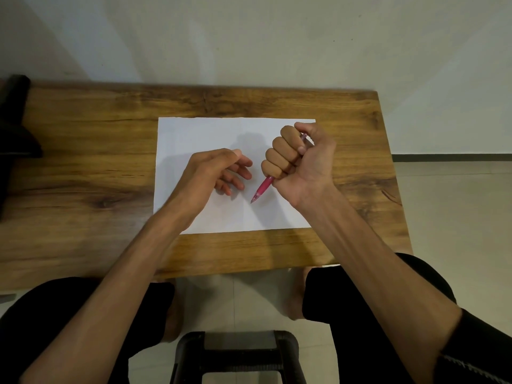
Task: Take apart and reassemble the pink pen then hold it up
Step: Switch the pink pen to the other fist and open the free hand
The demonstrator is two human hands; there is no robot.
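The pink pen is gripped in the fist of my right hand, above the white sheet of paper. Its tip points down and to the left, toward me, and its top end shows by my thumb. The fingers hide the middle of the barrel. My left hand hovers just left of the pen with its fingers loosely curled and apart, holding nothing. A small gap separates the two hands.
The paper lies in the middle of a wooden table. A dark object sits at the table's left edge. A black stool stands between my knees below the table's near edge.
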